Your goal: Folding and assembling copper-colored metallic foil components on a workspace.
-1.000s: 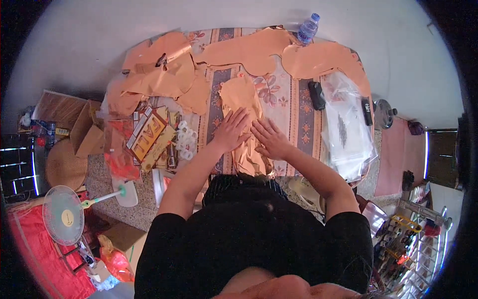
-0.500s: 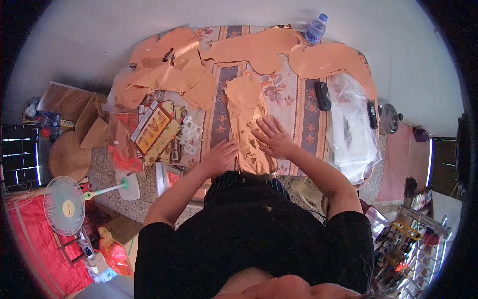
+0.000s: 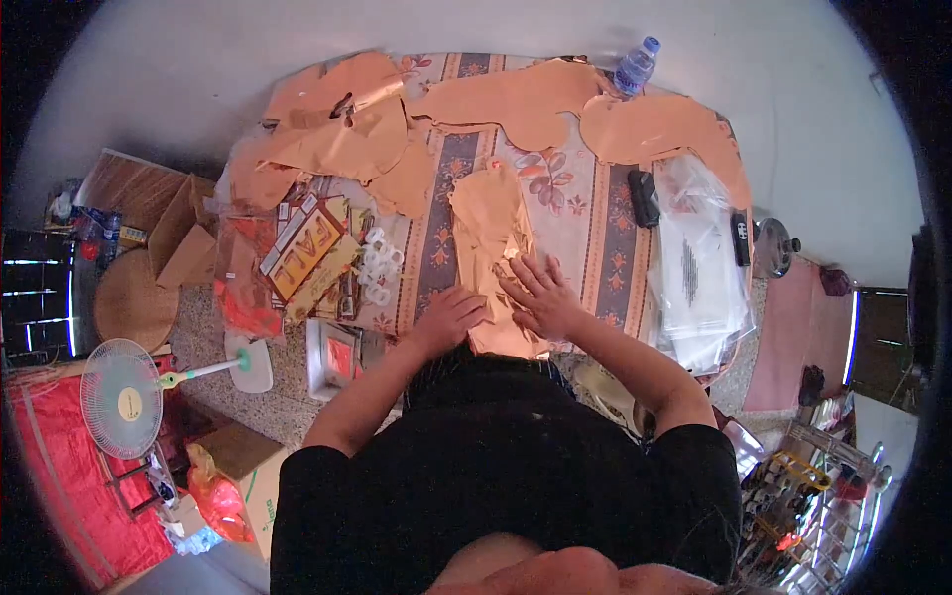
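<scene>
A long folded strip of shiny copper-coloured foil (image 3: 486, 213), looking like a flat deflated foil balloon, lies lengthwise in front of me and reaches the table's near edge. My left hand (image 3: 451, 321) rests on its left side with the fingers lying over the foil's edge. On the lower right part my right hand (image 3: 543, 299) lies flat, fingers spread, pressing the wrinkled surface. Neither hand grips anything. More flat copper foil shapes lie along the far side, among them a wide one (image 3: 516, 99), one at the right (image 3: 645, 129) and a stack at the left (image 3: 347, 139).
Printed card packs (image 3: 302, 253) and white ribbon rolls (image 3: 379, 266) lie left on the patterned tablecloth (image 3: 615, 213). To the right are a black object (image 3: 643, 198) and clear plastic bags (image 3: 699, 288). A water bottle (image 3: 637, 65) stands at the back; a fan (image 3: 124, 399) is left of the table.
My left hand has moved slightly right, further onto the foil. The right hand has shifted a little down while staying flat. The foil's near part lies a bit flatter; the view has shifted slightly.
</scene>
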Available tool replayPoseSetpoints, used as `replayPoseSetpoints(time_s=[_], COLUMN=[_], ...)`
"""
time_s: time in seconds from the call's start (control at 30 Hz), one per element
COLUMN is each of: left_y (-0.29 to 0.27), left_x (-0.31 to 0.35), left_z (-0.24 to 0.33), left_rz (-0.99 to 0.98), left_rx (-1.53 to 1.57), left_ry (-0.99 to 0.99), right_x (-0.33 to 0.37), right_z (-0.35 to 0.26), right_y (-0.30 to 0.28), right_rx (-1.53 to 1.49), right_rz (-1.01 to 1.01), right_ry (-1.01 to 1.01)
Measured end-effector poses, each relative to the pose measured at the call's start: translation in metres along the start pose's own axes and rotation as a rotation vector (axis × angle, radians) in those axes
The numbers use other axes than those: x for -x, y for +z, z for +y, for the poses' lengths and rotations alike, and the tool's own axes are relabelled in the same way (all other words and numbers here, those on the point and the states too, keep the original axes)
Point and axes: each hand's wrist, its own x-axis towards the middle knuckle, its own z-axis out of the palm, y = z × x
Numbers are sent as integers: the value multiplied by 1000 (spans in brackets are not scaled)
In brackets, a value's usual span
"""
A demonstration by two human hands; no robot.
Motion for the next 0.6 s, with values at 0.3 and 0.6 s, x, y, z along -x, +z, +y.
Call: replayPoseSetpoints(time_s=[0.3, 0.6], left_y=[-10, -16], left_x=[-20, -26], left_z=[-7, -9], left_rz=[38, 70], left_rx=[293, 496], left_ry=[-90, -316], right_x=[3, -5], right_z=[28, 33], right_y=[-15, -26], right_rx=[-257, -373], right_rz=[82, 165], right_ry=[58, -180])
